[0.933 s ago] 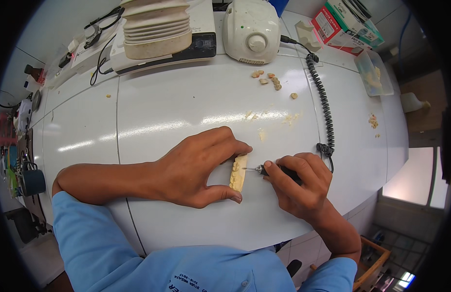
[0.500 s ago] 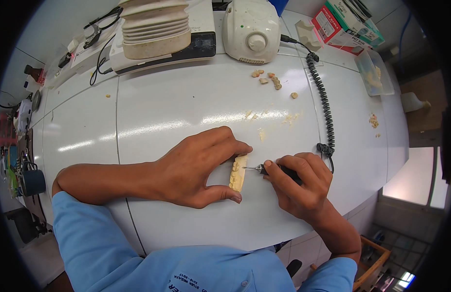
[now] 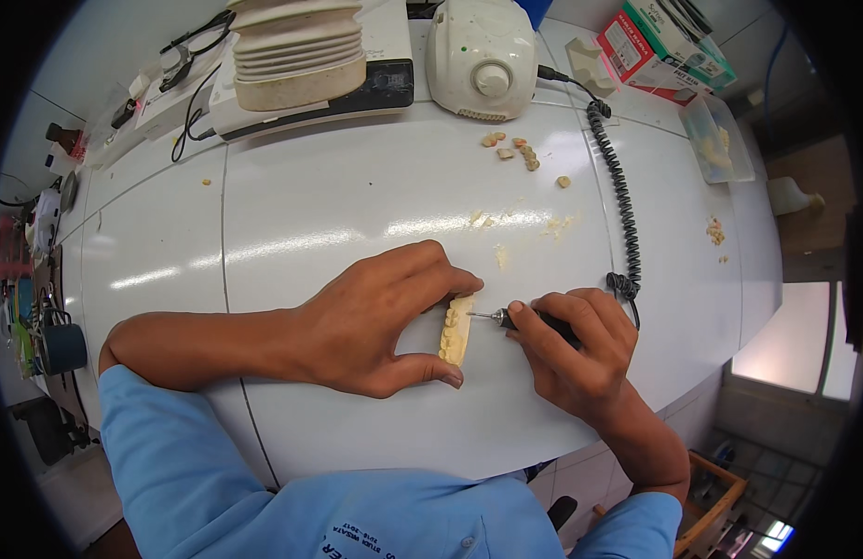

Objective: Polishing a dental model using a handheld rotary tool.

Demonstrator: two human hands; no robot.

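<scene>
- Head view, my only feed: the left hand (image 3: 380, 312) holds a pale yellow dental cast (image 3: 455, 334) endwise, index finger at its far end and thumb at its near end.
- That cast sits on the white tabletop (image 3: 310, 196), in front of the person's chest, its row of teeth turned toward the left palm.
- The right hand (image 3: 580, 354) is closed in a pen-like grip around a black handpiece (image 3: 559, 329), its thin metal bit (image 3: 484, 315) aimed at the cast's smoother side.
- From up here I can't settle whether the tip touches that side or stops just short.
- A coiled black cord (image 3: 621, 196) leads from near the right hand toward a white box with a knob (image 3: 482, 61).
- Pale powder (image 3: 501, 256) lies beyond the cast.
- I read the step in hand as fine work on that smoother side.
- The next move, I judge, calls for a firm left pinch and light, controlled bit pressure.
</scene>
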